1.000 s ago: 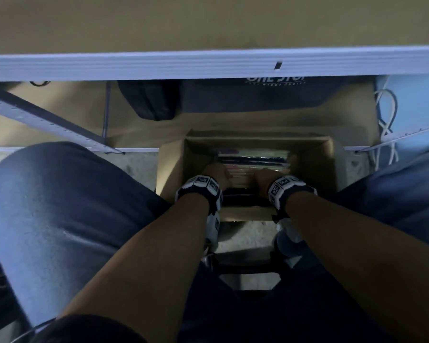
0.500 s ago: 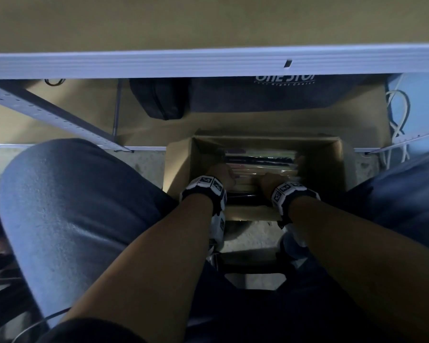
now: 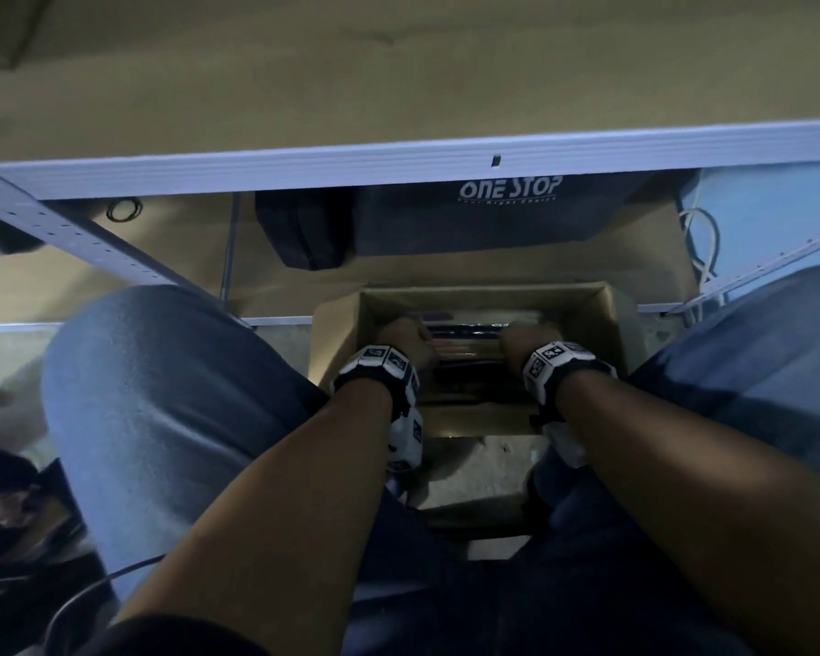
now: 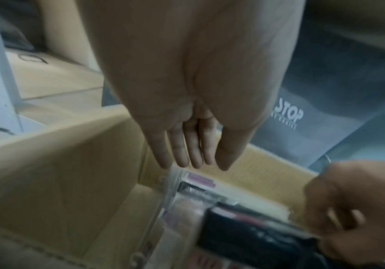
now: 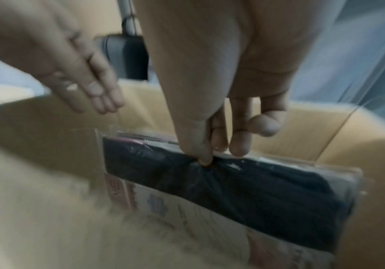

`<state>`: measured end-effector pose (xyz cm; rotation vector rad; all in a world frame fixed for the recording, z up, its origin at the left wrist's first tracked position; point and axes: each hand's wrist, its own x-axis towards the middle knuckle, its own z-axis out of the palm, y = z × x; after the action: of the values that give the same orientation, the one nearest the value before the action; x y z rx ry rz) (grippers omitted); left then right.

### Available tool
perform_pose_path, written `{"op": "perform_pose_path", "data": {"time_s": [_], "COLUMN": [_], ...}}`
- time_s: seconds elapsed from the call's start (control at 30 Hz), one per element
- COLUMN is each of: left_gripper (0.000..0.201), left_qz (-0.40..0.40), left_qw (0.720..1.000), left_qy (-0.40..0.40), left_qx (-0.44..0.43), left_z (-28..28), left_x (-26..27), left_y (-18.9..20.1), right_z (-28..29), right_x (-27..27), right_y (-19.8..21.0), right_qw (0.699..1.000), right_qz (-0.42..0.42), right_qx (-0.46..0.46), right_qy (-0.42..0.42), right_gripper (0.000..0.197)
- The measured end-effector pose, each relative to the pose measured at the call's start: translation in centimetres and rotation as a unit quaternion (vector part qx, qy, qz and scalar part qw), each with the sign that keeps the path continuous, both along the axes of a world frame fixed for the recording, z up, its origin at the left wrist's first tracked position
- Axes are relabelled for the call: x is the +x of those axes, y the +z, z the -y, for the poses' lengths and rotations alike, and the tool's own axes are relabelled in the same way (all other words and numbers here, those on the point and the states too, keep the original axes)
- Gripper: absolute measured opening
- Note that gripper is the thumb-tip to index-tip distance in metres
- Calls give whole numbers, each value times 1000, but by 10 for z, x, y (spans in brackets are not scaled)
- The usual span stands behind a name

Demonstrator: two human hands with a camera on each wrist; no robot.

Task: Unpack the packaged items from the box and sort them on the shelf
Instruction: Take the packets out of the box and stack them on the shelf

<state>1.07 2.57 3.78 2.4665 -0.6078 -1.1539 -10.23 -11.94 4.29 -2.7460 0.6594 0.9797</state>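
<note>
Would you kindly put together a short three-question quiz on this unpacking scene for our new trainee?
1. True or false: the right hand pinches the dark plastic-wrapped packet.
2. The left hand is: A) gripping a packet, B) open with straight fingers, C) resting on the shelf.
3. Fill in: the packets stand inside a ____ box.

Key: 1 true; 2 B; 3 cardboard.
</note>
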Motion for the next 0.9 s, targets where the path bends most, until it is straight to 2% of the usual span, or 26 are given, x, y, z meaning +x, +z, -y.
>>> {"op": "perform_pose_path", "data": {"time_s": [0.13,0.23,0.37,0.53,0.7,0.83,0.9], "left_gripper": [24,23,24,19,24,26,26], "left_qz": [34,47,45,53,90,129,133], "left_qw": [997,997,998,998,993,975,969], "left_qy": [51,64,43,33,-78,-173,-196], "left_qx": [-43,-6,4,-7,19,57,72], "left_z": [-10,-18,-21,-20,-7,9,18], "left_x": [-4,-9,-22,-36,-49,-51,-47], "left_y": [15,21,24,22,23,21,18], "right_z": [6,8,8,13,30,50,58], "right_x": [-6,-12,-13,-14,-12,-13,-13], "right_y": [30,51,81,120,150,165,168], "right_qw": [998,995,988,976,976,978,978], "right_qz": [13,26,69,172,175,173,171], "right_qx": [-19,-42,-32,-52,-52,-41,-31], "right_qy": [-58,-88,-132,-125,-117,-114,-114], "right_gripper": [38,40,28,12,12,9,8]}}
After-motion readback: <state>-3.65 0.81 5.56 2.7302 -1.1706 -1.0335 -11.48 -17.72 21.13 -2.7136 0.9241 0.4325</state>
